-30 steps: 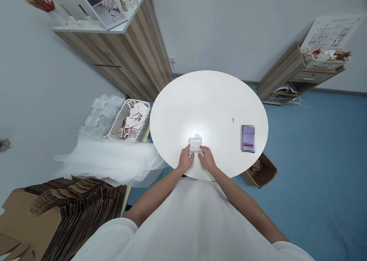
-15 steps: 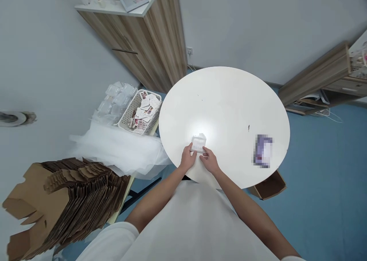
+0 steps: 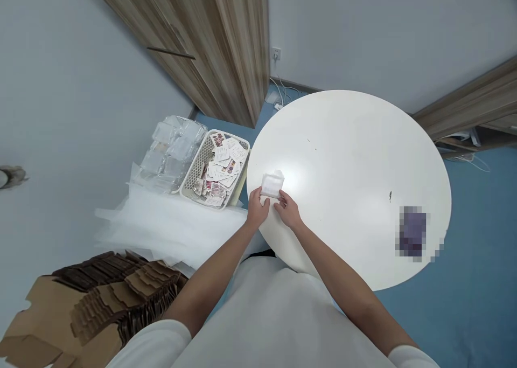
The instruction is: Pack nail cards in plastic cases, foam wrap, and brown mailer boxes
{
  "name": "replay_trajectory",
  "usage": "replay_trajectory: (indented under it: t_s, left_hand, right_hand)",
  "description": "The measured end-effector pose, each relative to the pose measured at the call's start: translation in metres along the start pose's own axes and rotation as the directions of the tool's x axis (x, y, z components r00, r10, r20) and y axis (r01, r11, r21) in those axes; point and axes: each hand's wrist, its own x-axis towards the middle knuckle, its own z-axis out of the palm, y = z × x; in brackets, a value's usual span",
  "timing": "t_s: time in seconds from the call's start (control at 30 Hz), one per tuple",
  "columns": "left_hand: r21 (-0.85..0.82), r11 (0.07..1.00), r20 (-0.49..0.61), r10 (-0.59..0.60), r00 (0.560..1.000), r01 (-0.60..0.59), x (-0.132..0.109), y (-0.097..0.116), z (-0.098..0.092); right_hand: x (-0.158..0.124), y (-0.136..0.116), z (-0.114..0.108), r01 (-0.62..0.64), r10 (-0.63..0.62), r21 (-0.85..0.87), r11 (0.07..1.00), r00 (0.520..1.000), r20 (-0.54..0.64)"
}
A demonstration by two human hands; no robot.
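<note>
A small white wrapped packet (image 3: pixel 272 184) lies near the left front edge of the round white table (image 3: pixel 347 141). My left hand (image 3: pixel 257 209) touches its left corner with the fingertips, the thumb held apart. At the packet's right corner are the fingers of my right hand (image 3: pixel 288 210), slightly curled, with the thumb off to the side. What is inside the wrapping cannot be made out.
Left of the table stand a white basket of printed cards (image 3: pixel 188 187), clear plastic boxes (image 3: pixel 173 147) and white foam sheets (image 3: pixel 161 225). Folded cardboard (image 3: pixel 117 298) is stacked at the lower left. A blurred purple object (image 3: pixel 412 232) lies on the table's right side.
The view has turned left, so the table appears farther right and more of the basket shows. Both hands stay at the packet; my left fingers now touch its corner lightly.
</note>
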Motion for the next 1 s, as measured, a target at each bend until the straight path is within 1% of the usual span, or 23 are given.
replay_trajectory:
  t_s: [0.13, 0.27, 0.53, 0.77, 1.0]
  left_hand:
    - [0.009, 1.000, 0.016, 0.018, 1.000, -0.018, 0.024, -0.008, -0.013]
    - [0.000, 0.999, 0.032, 0.041, 0.999, -0.041, 0.036, -0.012, -0.017]
    - [-0.016, 1.000, 0.062, 0.006, 0.998, -0.005, 0.039, -0.010, -0.021]
    - [-0.057, 0.998, 0.079, 0.044, 0.996, -0.039, 0.040, -0.015, -0.021]
    - [-0.052, 0.997, 0.088, 0.066, 0.994, -0.062, 0.042, -0.017, -0.020]
  right_hand:
    - [0.017, -0.017, 0.015, -0.026, 0.026, 0.029, 0.999, 0.999, -0.019]
    - [0.025, -0.026, 0.021, -0.033, 0.034, 0.021, 0.999, 0.998, -0.043]
    - [0.027, -0.028, 0.024, -0.032, 0.030, -0.022, 0.999, 0.996, -0.087]
    - [0.025, -0.031, 0.027, -0.040, 0.035, -0.038, 0.998, 0.992, -0.118]
    - [0.024, -0.029, 0.026, -0.044, 0.043, -0.011, 0.999, 0.993, -0.108]
